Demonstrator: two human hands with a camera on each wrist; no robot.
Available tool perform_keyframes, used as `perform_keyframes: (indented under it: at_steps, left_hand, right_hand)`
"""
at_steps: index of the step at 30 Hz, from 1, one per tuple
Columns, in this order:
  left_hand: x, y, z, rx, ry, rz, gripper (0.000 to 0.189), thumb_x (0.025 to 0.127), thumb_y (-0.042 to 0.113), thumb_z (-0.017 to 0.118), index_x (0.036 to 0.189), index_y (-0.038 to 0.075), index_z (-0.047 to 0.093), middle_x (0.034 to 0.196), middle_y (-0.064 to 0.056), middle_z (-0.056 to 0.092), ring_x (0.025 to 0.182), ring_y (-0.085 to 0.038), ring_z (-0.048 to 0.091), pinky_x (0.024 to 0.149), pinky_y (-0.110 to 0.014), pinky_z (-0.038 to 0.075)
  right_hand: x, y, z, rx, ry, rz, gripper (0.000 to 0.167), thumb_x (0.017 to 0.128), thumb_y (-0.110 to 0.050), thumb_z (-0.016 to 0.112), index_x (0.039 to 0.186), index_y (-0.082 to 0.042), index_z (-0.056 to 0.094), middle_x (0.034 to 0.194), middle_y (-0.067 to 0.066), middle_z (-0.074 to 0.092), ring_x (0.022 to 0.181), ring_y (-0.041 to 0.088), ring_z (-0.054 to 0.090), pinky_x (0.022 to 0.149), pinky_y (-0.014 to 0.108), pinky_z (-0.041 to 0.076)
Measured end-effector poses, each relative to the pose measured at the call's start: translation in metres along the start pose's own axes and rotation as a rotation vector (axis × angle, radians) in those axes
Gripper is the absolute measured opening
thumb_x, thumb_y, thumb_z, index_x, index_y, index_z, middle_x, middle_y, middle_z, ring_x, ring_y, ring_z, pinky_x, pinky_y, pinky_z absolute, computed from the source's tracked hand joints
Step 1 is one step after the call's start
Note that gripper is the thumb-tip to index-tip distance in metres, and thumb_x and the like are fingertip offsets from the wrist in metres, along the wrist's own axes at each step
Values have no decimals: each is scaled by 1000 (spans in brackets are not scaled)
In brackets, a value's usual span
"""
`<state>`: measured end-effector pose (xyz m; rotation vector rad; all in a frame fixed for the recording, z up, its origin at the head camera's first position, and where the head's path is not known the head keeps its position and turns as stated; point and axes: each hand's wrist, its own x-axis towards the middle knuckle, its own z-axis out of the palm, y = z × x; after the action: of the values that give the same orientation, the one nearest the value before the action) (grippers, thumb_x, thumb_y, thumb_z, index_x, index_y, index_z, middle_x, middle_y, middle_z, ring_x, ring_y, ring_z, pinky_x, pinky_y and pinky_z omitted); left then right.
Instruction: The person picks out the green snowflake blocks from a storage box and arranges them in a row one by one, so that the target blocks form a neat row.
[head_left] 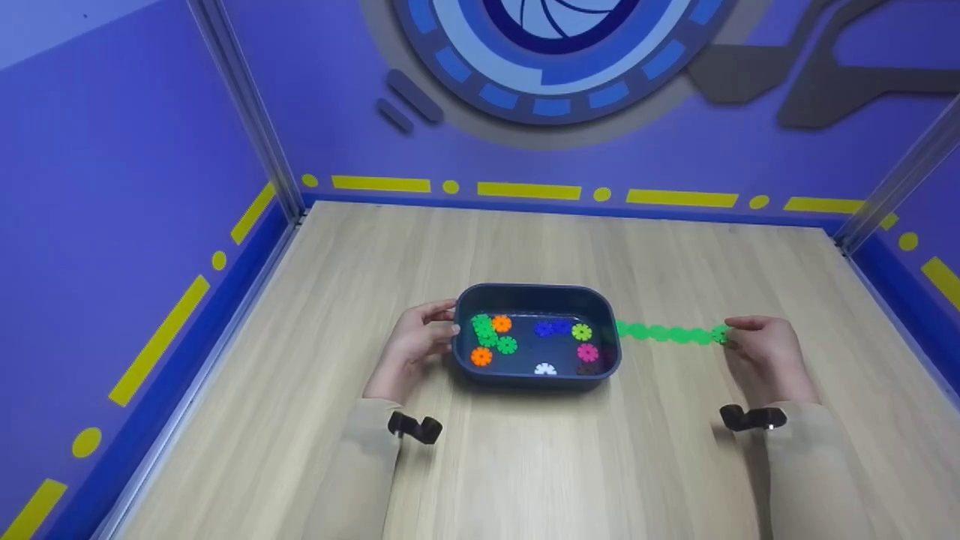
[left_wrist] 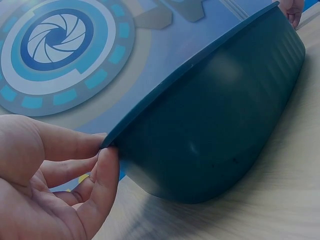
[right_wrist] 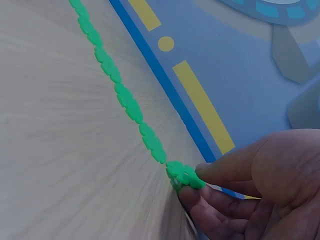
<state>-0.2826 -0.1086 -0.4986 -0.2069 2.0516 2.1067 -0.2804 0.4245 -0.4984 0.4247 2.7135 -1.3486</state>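
My left hand pinches the rim at the left end of a dark plastic tub; the left wrist view has the thumb and a finger on that rim. Loose flower-shaped discs lie inside the tub, among them green discs, an orange disc, a pink disc and a white disc. From the tub's right side a chain of linked green discs runs across to my right hand. In the right wrist view, thumb and fingers pinch the green disc at the chain's end.
The tub stands on a light wooden table. Blue printed panels with yellow markings stand at the back and both sides, with metal posts at the corners.
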Motion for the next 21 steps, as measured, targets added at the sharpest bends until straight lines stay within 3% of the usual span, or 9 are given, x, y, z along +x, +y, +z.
perform_keyframes:
  at_steps: [9,18,21]
  left_hand:
    - [-2,0,0,-13,1,-7,55,87,-6,68,140,4,62,120,-14,64,76,-15,62,63,-24,55]
    - [-3,2,1,-22,0,-8,54,87,-6,68,140,3,62,118,-13,63,78,-15,61,63,-25,55]
    - [-2,1,1,-17,0,-11,55,87,-6,69,140,4,61,119,-13,64,78,-15,61,64,-25,55]
  right_hand:
    - [-3,-4,-4,-5,-3,17,48,105,-19,49,141,14,52,97,1,72,74,1,61,64,23,54]
    - [-5,-4,-8,2,9,22,49,106,-20,50,142,13,51,94,0,72,73,3,65,66,24,57]
    - [-5,-3,-8,-1,20,22,49,105,-20,50,141,14,52,102,7,73,74,2,65,67,24,58]
